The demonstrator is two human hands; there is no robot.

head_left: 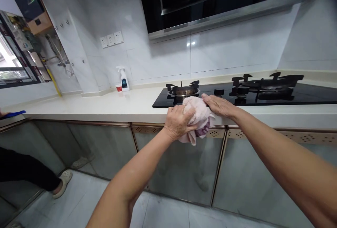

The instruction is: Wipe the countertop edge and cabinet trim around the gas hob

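Observation:
A crumpled pale pink cloth (198, 110) with a purple patch is bunched at the front edge of the black gas hob (164, 101). My left hand (177, 121) grips its left side, the fingers curled into the folds. On the other side my right hand (219, 106) holds the cloth, with part of its fingers hidden behind it. Loose ends of the cloth hang below the edge of the white countertop (126, 107). Just behind the cloth is the left burner (183, 91) with its black pan supports.
A spray bottle (124, 80) and a small red-and-white container (119, 88) stand by the wall. The right burner (265, 85) has raised black supports. A dark range hood (210, 0) hangs overhead. At the left, another person's leg (28, 168) and a blue item (15, 114) show.

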